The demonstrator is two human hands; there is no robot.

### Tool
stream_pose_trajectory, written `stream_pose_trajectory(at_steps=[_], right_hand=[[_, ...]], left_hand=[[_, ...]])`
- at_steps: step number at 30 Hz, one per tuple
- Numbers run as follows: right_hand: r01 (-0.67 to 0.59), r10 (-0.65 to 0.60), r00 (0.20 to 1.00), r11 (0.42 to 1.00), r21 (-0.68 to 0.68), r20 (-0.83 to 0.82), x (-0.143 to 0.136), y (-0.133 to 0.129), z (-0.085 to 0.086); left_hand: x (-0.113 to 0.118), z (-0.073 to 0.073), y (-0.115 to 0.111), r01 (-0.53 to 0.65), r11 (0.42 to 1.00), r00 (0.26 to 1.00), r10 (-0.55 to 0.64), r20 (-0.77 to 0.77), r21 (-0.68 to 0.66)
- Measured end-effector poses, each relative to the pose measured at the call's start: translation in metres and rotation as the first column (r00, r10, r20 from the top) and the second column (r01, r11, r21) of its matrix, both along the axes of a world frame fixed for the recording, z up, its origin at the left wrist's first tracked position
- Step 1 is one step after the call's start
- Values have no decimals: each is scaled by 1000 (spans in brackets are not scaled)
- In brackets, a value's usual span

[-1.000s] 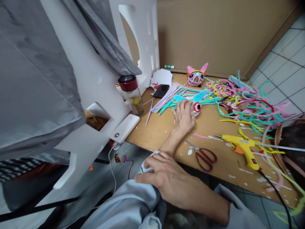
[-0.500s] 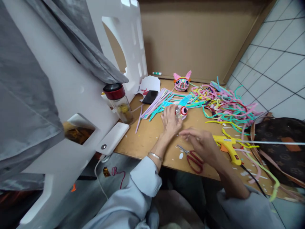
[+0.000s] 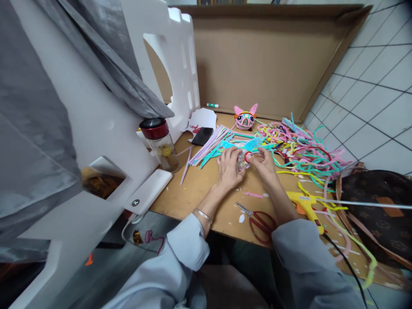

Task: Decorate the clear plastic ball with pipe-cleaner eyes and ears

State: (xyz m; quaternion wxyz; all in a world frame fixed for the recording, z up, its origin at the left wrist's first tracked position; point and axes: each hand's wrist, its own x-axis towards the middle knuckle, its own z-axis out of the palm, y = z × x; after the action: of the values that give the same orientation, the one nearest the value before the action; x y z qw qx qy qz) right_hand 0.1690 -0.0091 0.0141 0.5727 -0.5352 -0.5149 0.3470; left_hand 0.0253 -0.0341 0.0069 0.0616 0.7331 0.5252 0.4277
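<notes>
Curling our left hand (image 3: 229,166) round the clear piece (image 3: 241,161) just before the blue strips (image 3: 252,143), we've brought our right hand (image 3: 263,163) from sleeve to red ring (image 3: 247,155): two-handed work now, though whether it pinches we cannot tell.

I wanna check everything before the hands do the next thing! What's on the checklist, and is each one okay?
1. Left hand on the clear craft piece: ok, its fingers are on it.
2. Right hand at the piece's red ring: ok, its thumb is there.
3. Fingers away from the scissors: ok, they lie nearer the front edge of the table.
4. Glue gun cool: cannot tell.
5. Fuzzy strips on the right sorted: not ok, they're tangled.
6. Lid on the bottle: ok.
</notes>
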Motion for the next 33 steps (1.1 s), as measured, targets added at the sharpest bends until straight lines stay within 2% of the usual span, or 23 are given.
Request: stream_pose_trajectory(at_steps=[4,11,22,27,33], right_hand=[[-6,-2,997,995,-96,-73,-8,6,-1],[-5,-22,980,991,-134,-197,-9,13,-8],[-57,27,959,993,-100,-281,-10,15,-22],[-83,55,950,993,-79,-307,-12,12,-22],[-54,23,952,994,-94,-304,-13,5,-16]], left_hand=[[0,0,0,28,999,1000,-27,-8,25],[-2,-1,5,106,993,994,-103,-38,58],[0,-8,11,158,980,987,-161,17,121],[0,-11,12,173,969,981,-184,52,177],[1,-11,12,169,977,984,-175,33,127]])
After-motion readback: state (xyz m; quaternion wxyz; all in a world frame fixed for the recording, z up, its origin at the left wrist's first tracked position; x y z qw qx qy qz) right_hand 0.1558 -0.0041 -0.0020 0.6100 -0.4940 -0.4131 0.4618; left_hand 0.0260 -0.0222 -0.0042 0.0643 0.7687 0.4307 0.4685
